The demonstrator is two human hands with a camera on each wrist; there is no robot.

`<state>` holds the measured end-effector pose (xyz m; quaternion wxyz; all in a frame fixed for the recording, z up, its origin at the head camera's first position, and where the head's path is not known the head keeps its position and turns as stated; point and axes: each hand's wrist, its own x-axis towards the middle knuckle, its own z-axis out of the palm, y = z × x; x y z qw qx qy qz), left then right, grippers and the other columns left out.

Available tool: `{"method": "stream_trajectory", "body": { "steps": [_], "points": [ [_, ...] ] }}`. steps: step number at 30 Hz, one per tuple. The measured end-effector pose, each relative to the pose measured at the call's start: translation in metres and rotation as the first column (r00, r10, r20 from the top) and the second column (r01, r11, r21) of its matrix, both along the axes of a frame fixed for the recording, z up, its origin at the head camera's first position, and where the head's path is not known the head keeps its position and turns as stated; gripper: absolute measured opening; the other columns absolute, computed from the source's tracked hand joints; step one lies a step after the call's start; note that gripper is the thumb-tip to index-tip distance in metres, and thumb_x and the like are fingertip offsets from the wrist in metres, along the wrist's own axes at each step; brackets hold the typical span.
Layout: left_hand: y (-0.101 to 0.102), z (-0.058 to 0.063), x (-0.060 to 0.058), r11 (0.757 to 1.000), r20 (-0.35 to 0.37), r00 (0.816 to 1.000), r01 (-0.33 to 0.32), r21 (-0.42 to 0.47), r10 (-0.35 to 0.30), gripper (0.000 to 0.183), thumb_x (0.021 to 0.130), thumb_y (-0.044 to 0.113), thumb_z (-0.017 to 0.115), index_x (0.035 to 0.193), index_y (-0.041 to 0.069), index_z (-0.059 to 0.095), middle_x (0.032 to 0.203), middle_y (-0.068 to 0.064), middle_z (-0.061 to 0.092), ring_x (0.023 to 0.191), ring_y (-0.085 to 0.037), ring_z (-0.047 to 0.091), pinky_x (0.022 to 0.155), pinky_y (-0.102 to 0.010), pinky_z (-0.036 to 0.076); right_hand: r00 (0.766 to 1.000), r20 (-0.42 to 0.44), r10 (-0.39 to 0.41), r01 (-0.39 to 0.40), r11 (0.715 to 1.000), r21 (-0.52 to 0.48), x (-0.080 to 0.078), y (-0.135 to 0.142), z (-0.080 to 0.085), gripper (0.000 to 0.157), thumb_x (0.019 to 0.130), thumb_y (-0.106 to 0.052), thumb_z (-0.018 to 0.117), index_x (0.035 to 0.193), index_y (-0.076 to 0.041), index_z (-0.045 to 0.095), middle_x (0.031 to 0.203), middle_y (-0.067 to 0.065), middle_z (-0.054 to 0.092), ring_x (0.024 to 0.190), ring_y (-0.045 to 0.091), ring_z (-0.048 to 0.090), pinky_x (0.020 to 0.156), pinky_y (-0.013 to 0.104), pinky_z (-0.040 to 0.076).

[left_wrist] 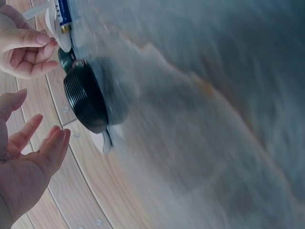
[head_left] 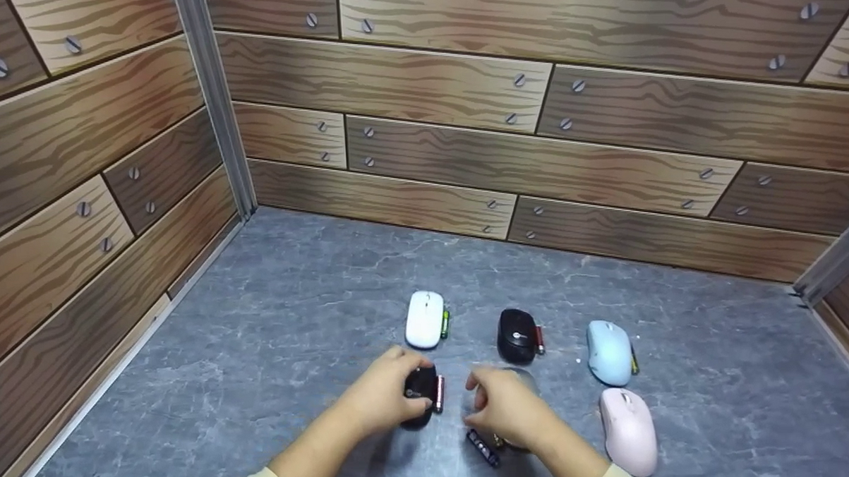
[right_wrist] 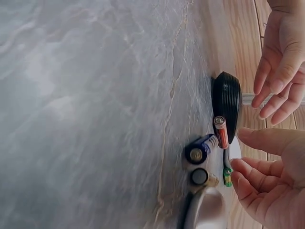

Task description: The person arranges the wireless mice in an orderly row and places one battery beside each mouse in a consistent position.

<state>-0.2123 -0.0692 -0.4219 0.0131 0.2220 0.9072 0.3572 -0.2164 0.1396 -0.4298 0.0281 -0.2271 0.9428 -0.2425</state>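
Observation:
Just above a black mouse (head_left: 420,401) hovers my left hand (head_left: 377,399), thumb and fingers spread apart. In the left wrist view that hand (left_wrist: 31,164) is clear of the ribbed side of the mouse (left_wrist: 86,98). A red battery (right_wrist: 220,131) lies along the mouse's right side. To the right, my right hand (head_left: 504,405) is in the air over a greyish mouse (head_left: 525,377), which it partly hides. Its fingers (right_wrist: 255,176) are loosely bent and hold nothing. Beneath it are a dark blue battery (right_wrist: 201,149) and a gold-and-black battery (right_wrist: 204,177).
Farther back are a white mouse (head_left: 425,320) beside a green battery (head_left: 445,324), and another black mouse (head_left: 517,336) beside a red battery (head_left: 539,340). At right sit a light blue mouse (head_left: 610,353) with a battery (head_left: 634,360) and a pink mouse (head_left: 629,432). Wood-patterned walls (head_left: 393,141) enclose the grey tabletop (head_left: 258,329).

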Motion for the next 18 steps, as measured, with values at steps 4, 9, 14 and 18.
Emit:
{"method": "stream_trajectory", "body": {
  "steps": [4,9,14,18],
  "points": [
    [0.008,0.001,0.002,0.999,-0.015,0.999,0.028,-0.024,-0.028,0.045,0.072,0.02,0.073,0.113,0.008,0.059,0.11,-0.008,0.054,0.101,-0.023,0.055,0.089,-0.038,0.045,0.997,0.025,0.068,-0.068,0.998,-0.014,0.004,0.007,0.004,0.035,0.062,-0.013,0.079,0.089,-0.004,0.059,0.064,-0.007,0.055,0.057,0.006,0.048,0.055,0.024,0.042],
    [0.013,0.002,0.005,0.998,-0.043,0.998,0.045,-0.054,-0.048,0.045,0.072,0.022,0.074,0.114,0.011,0.059,0.111,-0.006,0.054,0.101,-0.021,0.055,0.089,-0.036,0.045,0.98,0.075,0.183,-0.18,0.983,-0.037,0.012,0.013,0.005,0.034,0.061,-0.001,0.073,0.092,-0.002,0.06,0.061,-0.005,0.053,0.054,0.003,0.044,0.05,0.021,0.041],
    [0.015,0.002,0.009,0.996,-0.075,0.995,0.057,-0.067,-0.062,0.046,0.072,0.023,0.074,0.113,0.011,0.059,0.106,-0.006,0.055,0.093,-0.019,0.055,0.085,-0.035,0.047,0.967,0.07,0.244,-0.247,0.968,0.049,0.021,0.015,0.004,0.039,0.056,0.003,0.071,0.093,-0.004,0.06,0.058,-0.006,0.051,0.051,0.0,0.041,0.048,0.018,0.038],
    [0.016,0.001,0.009,0.996,-0.077,0.995,0.066,-0.056,-0.071,0.046,0.071,0.022,0.074,0.114,0.01,0.06,0.103,-0.006,0.055,0.091,-0.018,0.055,0.083,-0.033,0.047,0.964,0.035,0.263,-0.265,0.958,0.112,0.027,0.014,0.002,0.043,0.054,0.005,0.068,0.095,-0.006,0.061,0.058,-0.007,0.049,0.051,0.002,0.04,0.048,0.02,0.038]
  ]
}}
